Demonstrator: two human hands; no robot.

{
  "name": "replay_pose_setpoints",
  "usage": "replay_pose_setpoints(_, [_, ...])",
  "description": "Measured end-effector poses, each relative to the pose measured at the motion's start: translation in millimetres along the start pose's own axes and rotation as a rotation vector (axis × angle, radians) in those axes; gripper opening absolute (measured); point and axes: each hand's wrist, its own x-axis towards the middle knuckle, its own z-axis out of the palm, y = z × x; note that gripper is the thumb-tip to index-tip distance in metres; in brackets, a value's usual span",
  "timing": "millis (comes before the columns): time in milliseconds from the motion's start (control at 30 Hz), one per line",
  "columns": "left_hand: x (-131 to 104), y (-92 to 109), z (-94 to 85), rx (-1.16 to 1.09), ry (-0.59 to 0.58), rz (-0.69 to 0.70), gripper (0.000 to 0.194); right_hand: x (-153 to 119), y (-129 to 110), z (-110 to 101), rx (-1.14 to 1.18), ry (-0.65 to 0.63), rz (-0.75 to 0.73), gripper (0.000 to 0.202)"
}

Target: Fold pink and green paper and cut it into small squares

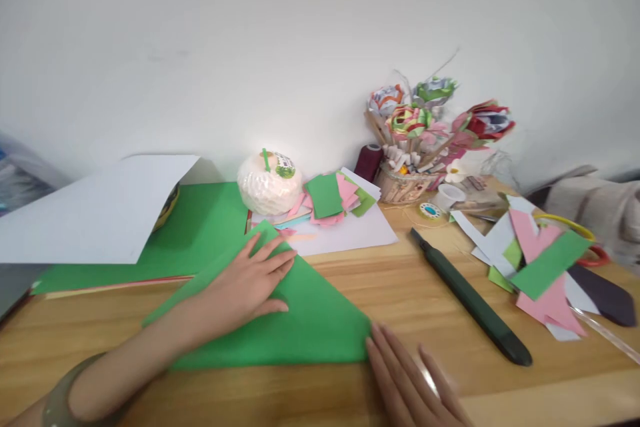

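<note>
A sheet of green paper (320,313), folded into a triangle, lies on the wooden table with its peak pointing away from me. My left hand (255,280) rests flat on its upper left part, fingers spread toward the peak. At the right corner of the sheet, my right hand (410,380) lies with its fingertips touching the edge; its fingers are stretched out. To the right of the sheet is a dark green craft knife (470,300), apart from both hands.
Behind lie a netted white round fruit (270,183), cut paper pieces (325,197) and a pot (405,183) of paper flowers. Paper scraps (550,267) cover scissors (597,253) at right. A white sheet (95,207) and more green paper (210,220) are at left.
</note>
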Motion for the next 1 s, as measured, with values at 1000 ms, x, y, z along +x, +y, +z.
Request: replay_pose_setpoints(1000, [-1, -11, 11.6, 0.009, -0.089, -0.010, 0.066, -22, -2, -30, -0.001, -0.040, 0.208, 0.072])
